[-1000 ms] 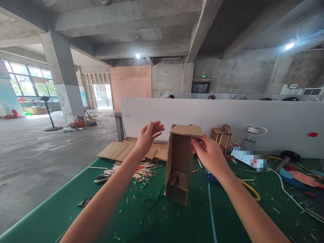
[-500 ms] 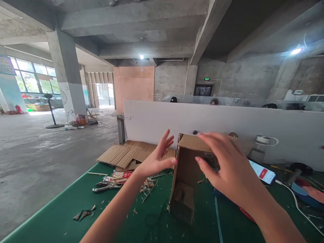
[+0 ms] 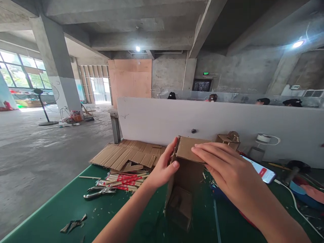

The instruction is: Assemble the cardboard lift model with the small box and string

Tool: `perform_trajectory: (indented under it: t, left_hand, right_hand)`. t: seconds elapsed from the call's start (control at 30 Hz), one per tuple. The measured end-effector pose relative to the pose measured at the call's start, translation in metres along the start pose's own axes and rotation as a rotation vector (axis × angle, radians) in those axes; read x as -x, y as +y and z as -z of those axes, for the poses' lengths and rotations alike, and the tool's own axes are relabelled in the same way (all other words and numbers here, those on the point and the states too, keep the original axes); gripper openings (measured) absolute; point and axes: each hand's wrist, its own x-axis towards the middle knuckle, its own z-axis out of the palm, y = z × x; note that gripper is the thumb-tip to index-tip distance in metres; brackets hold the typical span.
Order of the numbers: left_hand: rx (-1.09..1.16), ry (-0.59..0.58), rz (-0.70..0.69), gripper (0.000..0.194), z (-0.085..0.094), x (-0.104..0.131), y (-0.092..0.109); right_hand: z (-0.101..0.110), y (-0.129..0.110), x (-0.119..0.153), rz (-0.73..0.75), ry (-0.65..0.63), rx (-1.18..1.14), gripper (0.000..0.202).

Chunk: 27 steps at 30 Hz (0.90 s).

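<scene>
An upright, open-fronted cardboard box (image 3: pixel 192 145) stands on the green table (image 3: pixel 141 216) between my hands. My left hand (image 3: pixel 163 168) rests against its left side near the top, thumb at the front edge and fingers behind. My right hand (image 3: pixel 225 165) lies over the top right corner, with fingers stretched along the top panel and its thumb hidden. Inside the box, a cardboard piece (image 3: pixel 181 204) sits low down. Both hands touch the box at its upper end.
Silver pliers (image 3: pixel 100 191) and wooden sticks in red-marked wrappers (image 3: pixel 124 180) lie left, before flattened cardboard (image 3: pixel 121 155). To the right are a lit phone (image 3: pixel 260 168) and white cable (image 3: pixel 293 195). A white partition (image 3: pixel 157 118) stands behind, with heads of people beyond.
Both hands were apart from the box, held in the air beside it. They have closed in, the left onto its side and the right onto its top. The view has shifted slightly.
</scene>
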Motion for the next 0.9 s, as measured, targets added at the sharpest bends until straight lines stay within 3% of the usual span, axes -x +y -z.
perform_trajectory:
  t: [0.27, 0.53, 0.7, 0.9]
  left_hand:
    - [0.005, -0.033, -0.019, 0.084, 0.000, 0.001, -0.007]
    - [-0.073, -0.031, 0.022, 0.094, -0.001, 0.001, 0.002]
    - [-0.174, -0.050, 0.009, 0.107, 0.002, 0.002, 0.010]
    - [-0.301, -0.040, -0.109, 0.090, 0.000, 0.003, 0.025]
  right_hand:
    - [-0.001, 0.002, -0.002, 0.009, -0.016, 0.018, 0.033]
    - [0.004, 0.009, 0.002, 0.095, -0.010, 0.042, 0.034]
    - [0.003, 0.012, 0.002, 0.070, -0.046, -0.008, 0.038]
    - [0.002, 0.007, 0.004, 0.017, -0.086, -0.073, 0.042]
